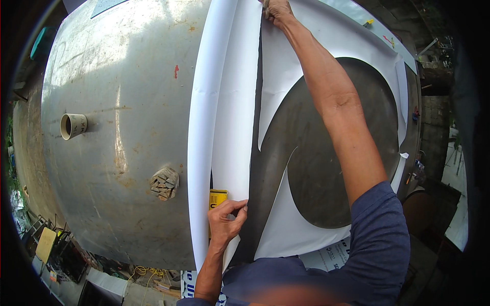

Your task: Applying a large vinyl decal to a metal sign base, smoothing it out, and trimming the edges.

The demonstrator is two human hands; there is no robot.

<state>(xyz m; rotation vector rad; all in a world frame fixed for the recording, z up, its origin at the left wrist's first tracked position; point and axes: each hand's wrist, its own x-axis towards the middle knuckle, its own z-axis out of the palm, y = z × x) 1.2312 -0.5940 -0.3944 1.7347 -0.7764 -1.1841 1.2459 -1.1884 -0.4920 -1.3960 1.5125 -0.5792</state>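
Observation:
A large grey metal tank (117, 92) fills the view, with a white stencil sheet (235, 102) laid over its curved side. The sheet has big cut-out shapes (316, 173) showing dark metal. My left hand (227, 219) pinches the cut edge of the white sheet low down, next to a yellow object (217, 198) partly hidden under the sheet. My right hand (276, 10) reaches far up, its arm outstretched, and grips the same sheet edge near the top.
A short pipe stub (73, 125) sticks out of the tank at left, and a plugged opening stuffed with wood pieces (164, 183) sits lower. Clutter, boards and a yellow cord (145, 270) lie on the ground below. A block wall (434, 127) stands at right.

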